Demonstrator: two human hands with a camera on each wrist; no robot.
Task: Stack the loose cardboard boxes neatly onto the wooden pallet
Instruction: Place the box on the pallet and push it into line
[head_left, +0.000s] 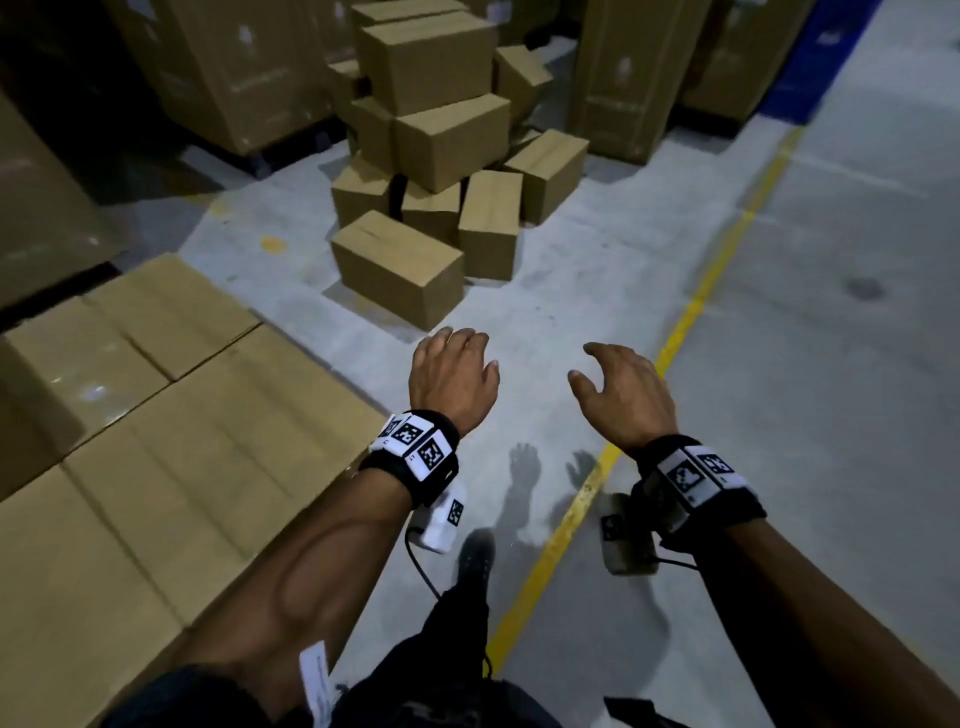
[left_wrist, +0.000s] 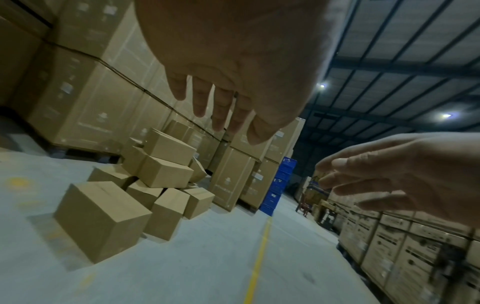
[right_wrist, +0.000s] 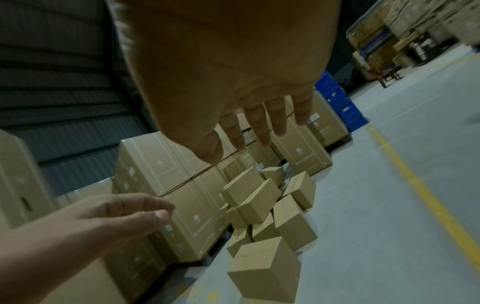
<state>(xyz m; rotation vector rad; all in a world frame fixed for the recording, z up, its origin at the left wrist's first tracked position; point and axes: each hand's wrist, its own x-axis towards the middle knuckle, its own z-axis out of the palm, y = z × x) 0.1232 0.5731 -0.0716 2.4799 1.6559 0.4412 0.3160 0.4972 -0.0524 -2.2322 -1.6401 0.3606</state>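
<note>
A heap of loose brown cardboard boxes (head_left: 436, 140) lies on the concrete floor ahead. The nearest box (head_left: 397, 267) sits apart at the heap's front, also seen in the left wrist view (left_wrist: 101, 218) and the right wrist view (right_wrist: 265, 269). Boxes stacked flat in a layer (head_left: 156, 415) fill the lower left; no pallet wood shows under them. My left hand (head_left: 454, 374) and right hand (head_left: 621, 387) are held out in the air short of the nearest box, fingers relaxed, holding nothing.
A yellow floor line (head_left: 691, 312) runs diagonally past my right hand. Tall wrapped cartons (head_left: 239, 67) stand behind the heap, with more (head_left: 623, 78) at the back right. Blue crates (left_wrist: 279, 185) are stacked further off. My leg and shoe (head_left: 475, 561) are below.
</note>
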